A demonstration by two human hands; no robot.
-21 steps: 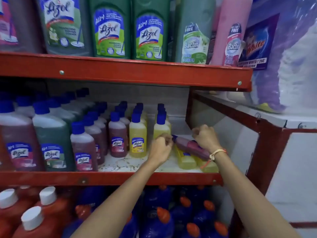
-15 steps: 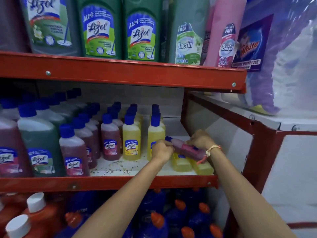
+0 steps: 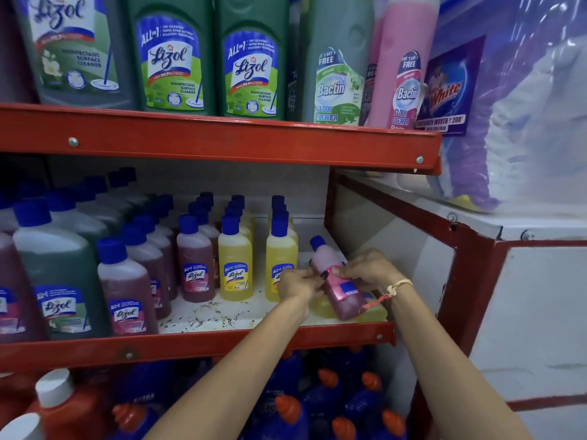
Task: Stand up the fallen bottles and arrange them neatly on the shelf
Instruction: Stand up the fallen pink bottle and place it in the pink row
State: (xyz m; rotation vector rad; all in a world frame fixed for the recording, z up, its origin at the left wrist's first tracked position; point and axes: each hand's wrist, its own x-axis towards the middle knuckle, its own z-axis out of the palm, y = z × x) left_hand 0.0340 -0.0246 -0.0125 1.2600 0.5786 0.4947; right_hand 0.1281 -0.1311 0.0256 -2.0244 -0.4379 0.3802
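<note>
A small pink bottle (image 3: pixel 341 289) with a blue cap is tilted, cap up and to the left, at the right end of the middle red shelf (image 3: pixel 197 342). My left hand (image 3: pixel 297 285) grips its left side and my right hand (image 3: pixel 370 269) grips its upper right side. Under it lie fallen yellow bottles (image 3: pixel 320 308), mostly hidden by the pink bottle and my hands. Upright yellow bottles (image 3: pixel 235 266) and pinkish-brown bottles (image 3: pixel 194 265) stand in rows to the left.
Larger green and maroon bottles (image 3: pixel 57 274) fill the shelf's left part. The upper shelf (image 3: pixel 222 144) carries big green and pink cleaner bottles. Blue bottles with orange caps (image 3: pixel 317 404) sit below. The red frame and a white side panel (image 3: pixel 390 246) close the right end.
Both hands have raised the pink bottle from nearly flat on the yellow bottles to a steep tilt with its cap up. The view has shifted slightly.
</note>
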